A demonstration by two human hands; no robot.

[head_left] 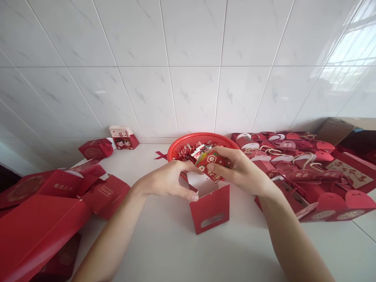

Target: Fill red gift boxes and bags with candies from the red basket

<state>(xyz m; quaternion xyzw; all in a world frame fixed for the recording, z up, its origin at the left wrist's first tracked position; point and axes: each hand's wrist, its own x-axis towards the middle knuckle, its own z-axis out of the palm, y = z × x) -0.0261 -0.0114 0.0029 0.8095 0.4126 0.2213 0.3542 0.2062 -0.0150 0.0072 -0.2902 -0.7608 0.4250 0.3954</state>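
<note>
An open-topped red gift box (210, 209) stands upright on the white countertop (158, 243), its pale inside partly showing and an oval cut-out low on its front. My left hand (166, 180) grips its left upper edge, thumb at the near side and fingers toward the back. Above the opening, my right hand (239, 168) holds a red flower-printed packet (212, 159) between thumb and fingers. Just behind, a red plastic basket (202, 137) contains wrapped candies (188, 152); my right hand hides part of it.
Several closed red boxes with cord handles (293, 160) stand in rows at right, beside a cardboard box (340, 127). Red boxes (107, 192) are heaped at left. A small printed box (125, 139) and a red ribbon (161, 155) lie near the tiled wall (194, 98).
</note>
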